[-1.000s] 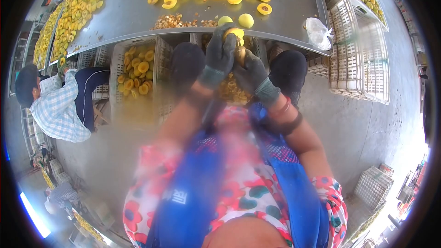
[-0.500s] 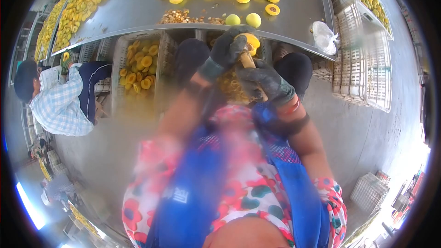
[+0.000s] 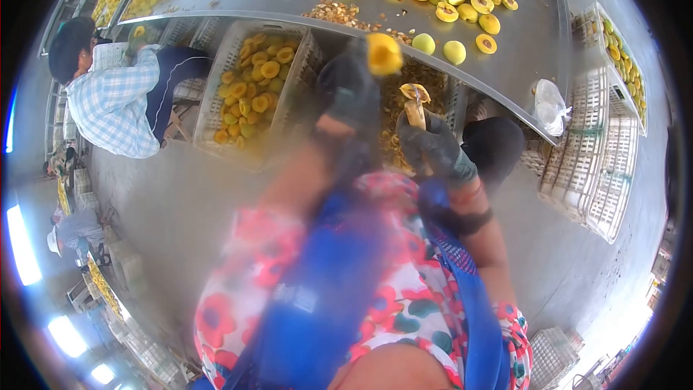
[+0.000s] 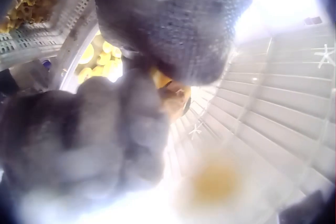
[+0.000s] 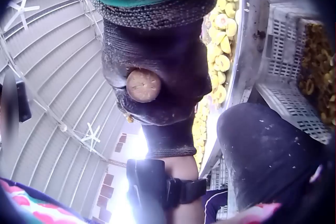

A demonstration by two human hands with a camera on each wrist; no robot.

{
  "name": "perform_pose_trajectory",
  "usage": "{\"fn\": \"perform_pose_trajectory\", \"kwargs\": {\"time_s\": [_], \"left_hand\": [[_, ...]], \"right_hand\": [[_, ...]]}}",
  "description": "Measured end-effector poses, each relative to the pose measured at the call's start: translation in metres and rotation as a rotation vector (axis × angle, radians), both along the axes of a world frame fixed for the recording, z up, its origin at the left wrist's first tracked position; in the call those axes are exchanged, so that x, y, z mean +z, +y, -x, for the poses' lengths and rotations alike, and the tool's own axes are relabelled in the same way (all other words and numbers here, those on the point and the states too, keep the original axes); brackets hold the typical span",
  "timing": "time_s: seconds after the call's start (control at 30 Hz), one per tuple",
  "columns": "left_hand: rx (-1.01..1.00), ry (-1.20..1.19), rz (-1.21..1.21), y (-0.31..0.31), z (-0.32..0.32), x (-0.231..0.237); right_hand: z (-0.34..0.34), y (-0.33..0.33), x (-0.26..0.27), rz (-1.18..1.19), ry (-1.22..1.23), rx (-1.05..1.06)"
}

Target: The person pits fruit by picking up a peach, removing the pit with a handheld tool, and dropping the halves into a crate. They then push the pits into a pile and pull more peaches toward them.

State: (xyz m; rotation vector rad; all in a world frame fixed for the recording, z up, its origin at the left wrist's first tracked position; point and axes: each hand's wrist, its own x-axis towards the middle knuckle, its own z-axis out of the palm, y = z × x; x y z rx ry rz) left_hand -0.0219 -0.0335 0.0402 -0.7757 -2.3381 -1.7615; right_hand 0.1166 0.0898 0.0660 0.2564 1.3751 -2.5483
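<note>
Just drew fruit half (image 3: 384, 54) clear of tool (image 3: 415, 113); pinching half in L grip (image 3: 352, 90) (blurry), clasping tool snugly in R grip (image 3: 433, 147). Prob. done cutting this pc.

Gloved left hand (image 3: 350, 90) has separated from gloved right hand (image 3: 433, 146), carrying the yellow peach half (image 3: 384, 54) in its grip up and off the wooden-handled tool (image 3: 416, 114), where both met half a second ago. Tool tip, previously at the fruit, is now exposed with a yellow-brown scrap (image 3: 414, 92) on it. Head view swung: desk (image 3: 512, 65) edge slants more steeply, plastic bag (image 3: 550, 107) sits farther right and lower.
</note>
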Motion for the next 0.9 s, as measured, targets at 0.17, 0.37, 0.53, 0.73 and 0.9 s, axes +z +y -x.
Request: {"fn": "perform_pose_trajectory", "kwargs": {"time_s": [0.17, 0.37, 0.53, 0.73, 0.9], "left_hand": [[0.465, 0.260, 0.414, -0.099, 0.104, -0.032], [0.574, 0.498, 0.526, -0.125, 0.135, -0.023], [0.070, 0.318, 0.491, 0.001, 0.146, -0.046], [-0.302, 0.158, 0.654, 0.162, 0.149, -0.053], [-0.366, 0.211, 0.927, 0.227, 0.168, -0.078]], "right_hand": [[-0.002, 0.012, -0.014, -0.158, -0.054, -0.073], [0.001, 0.019, -0.038, -0.176, -0.098, -0.230], [0.005, 0.026, -0.047, -0.257, -0.122, -0.303], [0.001, 0.036, -0.059, -0.484, 0.129, -0.411], [-0.013, 0.046, -0.132, -0.821, 0.450, -0.303]]}}
